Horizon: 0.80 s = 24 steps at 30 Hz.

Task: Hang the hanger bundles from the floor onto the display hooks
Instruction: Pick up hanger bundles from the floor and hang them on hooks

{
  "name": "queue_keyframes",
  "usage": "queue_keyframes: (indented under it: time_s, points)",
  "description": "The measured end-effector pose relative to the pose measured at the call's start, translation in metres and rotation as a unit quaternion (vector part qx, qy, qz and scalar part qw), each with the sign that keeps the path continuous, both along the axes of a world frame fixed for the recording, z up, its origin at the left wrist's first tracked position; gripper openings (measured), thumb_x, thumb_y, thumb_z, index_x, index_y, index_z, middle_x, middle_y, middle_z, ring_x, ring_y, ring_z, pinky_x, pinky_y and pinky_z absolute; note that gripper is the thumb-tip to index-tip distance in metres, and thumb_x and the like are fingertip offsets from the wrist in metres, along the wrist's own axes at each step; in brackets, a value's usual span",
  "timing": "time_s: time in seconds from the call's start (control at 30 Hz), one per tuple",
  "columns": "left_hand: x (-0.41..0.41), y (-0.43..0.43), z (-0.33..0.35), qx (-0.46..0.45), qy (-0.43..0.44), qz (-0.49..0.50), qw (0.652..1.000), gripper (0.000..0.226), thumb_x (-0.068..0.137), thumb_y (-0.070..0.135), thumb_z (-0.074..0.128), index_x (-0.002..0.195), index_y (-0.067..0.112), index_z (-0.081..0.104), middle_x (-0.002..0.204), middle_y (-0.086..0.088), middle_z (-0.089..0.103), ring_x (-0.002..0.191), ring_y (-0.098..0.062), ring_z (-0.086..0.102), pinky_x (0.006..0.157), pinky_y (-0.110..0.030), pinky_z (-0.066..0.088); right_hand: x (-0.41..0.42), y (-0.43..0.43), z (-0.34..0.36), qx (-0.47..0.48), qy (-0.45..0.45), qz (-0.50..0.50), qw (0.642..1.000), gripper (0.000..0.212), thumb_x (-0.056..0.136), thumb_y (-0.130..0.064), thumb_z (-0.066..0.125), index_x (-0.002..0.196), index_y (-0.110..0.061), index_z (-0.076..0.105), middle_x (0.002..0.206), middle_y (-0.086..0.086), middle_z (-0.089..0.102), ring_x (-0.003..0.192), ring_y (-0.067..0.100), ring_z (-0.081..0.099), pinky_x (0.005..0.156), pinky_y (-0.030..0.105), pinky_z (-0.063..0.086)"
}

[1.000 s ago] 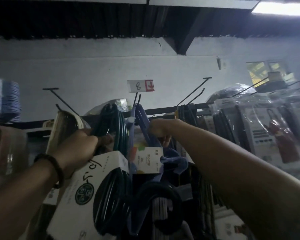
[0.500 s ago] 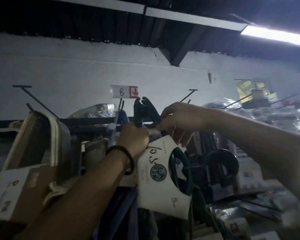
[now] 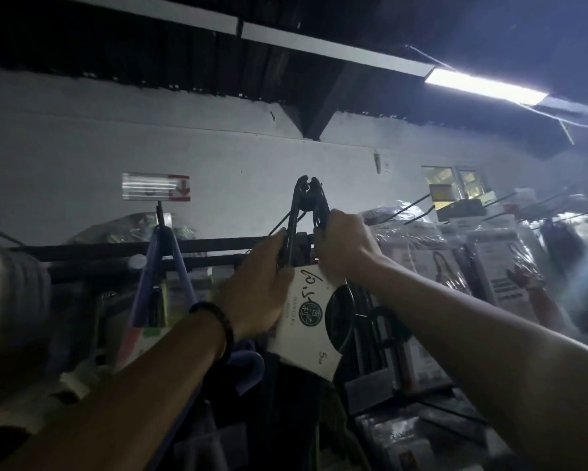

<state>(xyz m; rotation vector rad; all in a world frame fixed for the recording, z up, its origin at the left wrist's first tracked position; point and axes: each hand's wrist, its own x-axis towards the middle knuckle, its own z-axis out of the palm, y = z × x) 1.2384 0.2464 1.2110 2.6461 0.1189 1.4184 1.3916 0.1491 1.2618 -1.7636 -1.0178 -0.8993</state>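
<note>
My left hand [image 3: 258, 283] and right hand [image 3: 345, 244] both clench the black hanger bundle [image 3: 306, 212] with its white label [image 3: 306, 321], raised before the display hook [image 3: 280, 226].

Both forearms are bare, with no sleeves showing. The left hand [image 3: 255, 287] has a dark beaded bracelet [image 3: 218, 326] around its wrist. The right hand [image 3: 345, 246] and its wrist carry nothing. No rings can be made out in the dim light.
</note>
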Motion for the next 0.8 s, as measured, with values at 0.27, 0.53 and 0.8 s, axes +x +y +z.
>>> queue_keyframes:
  time_s: [0.27, 0.53, 0.8]
  points:
    - [0.016, 0.027, -0.027, 0.155, 0.143, 0.188, 0.959, 0.084, 0.107, 0.009, 0.045, 0.164, 0.035, -0.011, 0.175, -0.003, 0.015, 0.146, -0.029, 0.040, 0.110, -0.045, 0.048, 0.041, 0.048, -0.012, -0.001, 0.016, 0.004, 1.000, 0.013, 0.101, -0.013, 0.060, 0.109, -0.003, 0.059, 0.093, 0.015, 0.070, 0.081, 0.032, 0.071, 0.057, 0.038, 0.056]
    - [0.051, 0.060, -0.024, 0.136, 0.213, 0.342, 0.905, 0.085, 0.106, 0.028, 0.045, 0.166, 0.035, -0.015, 0.175, 0.010, -0.023, 0.162, -0.029, 0.008, 0.118, -0.059, 0.039, 0.061, 0.125, 0.000, -0.089, 0.045, 0.050, 0.994, 0.026, 0.104, -0.007, 0.059, 0.127, 0.002, 0.051, 0.082, 0.009, 0.048, 0.081, 0.025, 0.061, 0.081, 0.035, 0.059]
    - [0.050, 0.043, -0.020, 0.183, 0.207, 0.359, 0.891, 0.055, 0.097, 0.041, 0.059, 0.147, 0.021, 0.050, 0.149, -0.003, 0.047, 0.134, -0.031, 0.051, 0.105, -0.048, 0.051, 0.072, 0.122, -0.015, -0.123, 0.058, 0.054, 0.989, 0.044, 0.106, -0.027, 0.051, 0.141, -0.004, 0.039, 0.130, 0.022, 0.062, 0.117, 0.041, 0.064, 0.094, 0.051, 0.052]
